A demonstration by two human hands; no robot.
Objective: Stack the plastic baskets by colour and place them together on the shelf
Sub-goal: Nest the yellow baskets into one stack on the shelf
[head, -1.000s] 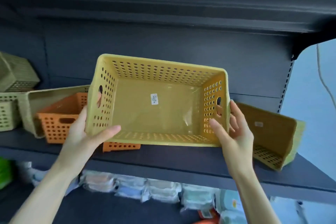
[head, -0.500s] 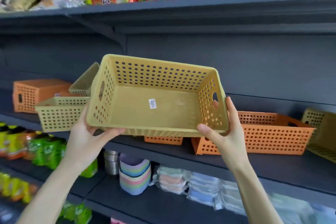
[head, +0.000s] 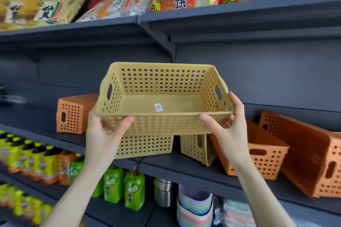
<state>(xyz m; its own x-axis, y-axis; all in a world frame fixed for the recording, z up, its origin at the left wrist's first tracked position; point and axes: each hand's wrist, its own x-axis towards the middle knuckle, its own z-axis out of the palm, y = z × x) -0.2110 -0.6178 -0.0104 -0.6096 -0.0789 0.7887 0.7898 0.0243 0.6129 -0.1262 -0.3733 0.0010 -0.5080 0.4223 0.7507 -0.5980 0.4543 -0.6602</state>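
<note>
Dark shelving (head: 110,138) filled the frame, snack bags along the top. Both hands, the left hand (head: 105,134) and the right hand (head: 228,131), were clamped on the ends of a yellow basket (head: 162,97) at centre. Within the last second it had swung from the right end of the shelf to hover just above a second yellow basket (head: 145,146), apparently ready to nest. Orange baskets (head: 267,153) waited at right.

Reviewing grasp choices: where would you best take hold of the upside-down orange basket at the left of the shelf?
On the orange basket, hook the handle slot in its near end wall, coming from the front. It lies bottom-up, so the rim is against the shelf.
</note>
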